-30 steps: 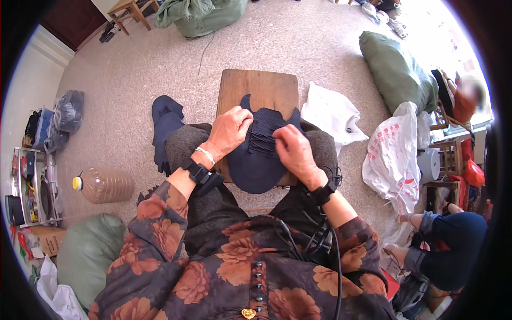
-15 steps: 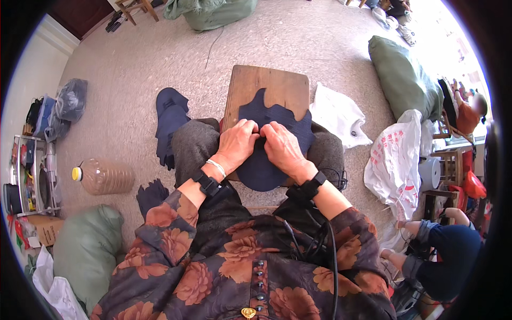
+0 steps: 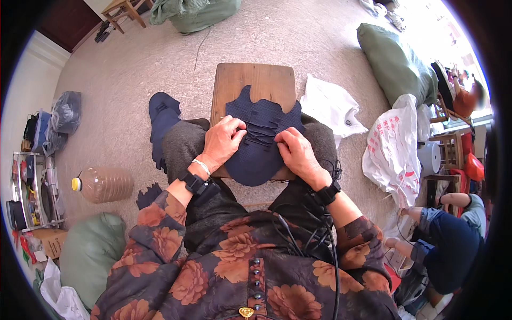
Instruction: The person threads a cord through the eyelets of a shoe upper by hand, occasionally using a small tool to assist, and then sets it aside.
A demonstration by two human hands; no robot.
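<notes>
A dark navy knitted shoe upper (image 3: pixel 250 166) lies flat on a wooden stool top (image 3: pixel 277 80) between my knees, its rounded toe toward me. Dark shoelace (image 3: pixel 261 134) runs in several crossing strands over its middle opening. At the left edge of that opening, my left hand (image 3: pixel 220 143) is closed in a pinch, apparently on the lace. Across from it, my right hand (image 3: pixel 300 156) pinches the lace at the right edge. The exact grip between the fingertips is small and partly hidden.
More navy shoe uppers (image 3: pixel 161 125) lie on the floor beside my left knee. A white bag (image 3: pixel 325 106) is right of the stool. A capped plastic jug (image 3: pixel 109 185) lies at left. Green sacks (image 3: pixel 394 64) stand about, and another person (image 3: pixel 450 250) sits at lower right.
My hands were together over the middle of the upper. They have moved apart to either side, and the crossing lace strands now show between them. The view has shifted slightly.
</notes>
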